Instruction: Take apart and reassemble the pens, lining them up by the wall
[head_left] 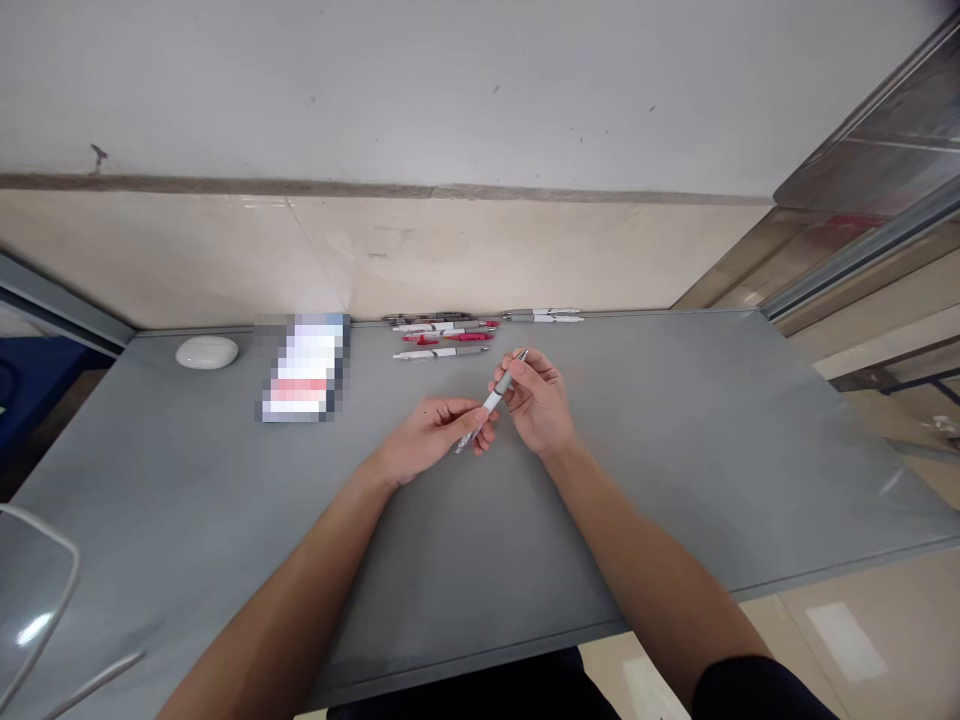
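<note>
Between my two hands is a white and grey pen (493,400), tilted with its silver tip up to the right. My left hand (442,430) pinches the lower white end between thumb and fingers. Around the grey grip near the tip, my right hand (538,402) is closed with thumb and fingertips. Just beyond my hands, a white pen with a grey grip (442,353) lies on the grey table (480,560). Behind it are red pens (469,337) and several dark and white ones, close together. Two more white pens (543,315) lie farther right.
A phone (304,370) with a blurred bright screen lies at the left, beside a white rounded case or mouse (207,352). A white cable (71,560) curves over the left front corner. The wall (480,250) borders the table's back edge.
</note>
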